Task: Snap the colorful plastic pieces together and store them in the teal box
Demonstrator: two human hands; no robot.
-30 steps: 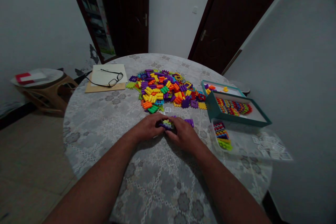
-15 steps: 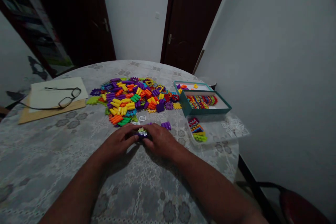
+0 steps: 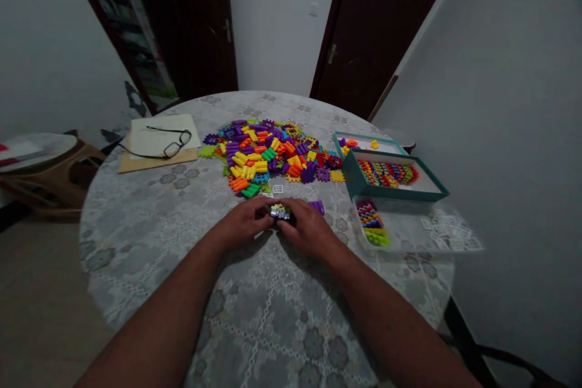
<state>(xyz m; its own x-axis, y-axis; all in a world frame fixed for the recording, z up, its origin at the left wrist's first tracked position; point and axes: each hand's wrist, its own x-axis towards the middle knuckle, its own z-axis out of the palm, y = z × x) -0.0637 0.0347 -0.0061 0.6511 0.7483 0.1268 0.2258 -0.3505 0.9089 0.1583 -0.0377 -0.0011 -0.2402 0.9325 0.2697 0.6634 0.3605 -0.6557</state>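
Note:
Near the middle of the table, my left hand point(image 3: 243, 222) and my right hand point(image 3: 311, 229) close on a small toy building-block assembly point(image 3: 279, 213) from either side. It has a dark lower part and pale yellow-green and whitish bits on top; its underside is hidden by my fingers. Just beyond my hands lies a white window-shaped piece point(image 3: 278, 189). A purple ridged block point(image 3: 317, 207) sits beside my right hand, partly behind it. Farther back spreads a large heap of colourful plastic building blocks point(image 3: 261, 156), with flat toothed plates among them.
To the right stand a teal-edged box point(image 3: 395, 195) of rows of coloured pieces, its shallow lid point(image 3: 386, 147) behind, and a clear plastic tray point(image 3: 402, 242) with blocks and white window pieces. Glasses point(image 3: 173, 148) rest on paper and board at the left. A wooden stool point(image 3: 59, 173) stands beyond the table.
The head view has turned left and tilted, so everything appears farther right and more of the table's left side shows. Both hands keep hold of the small assembly.

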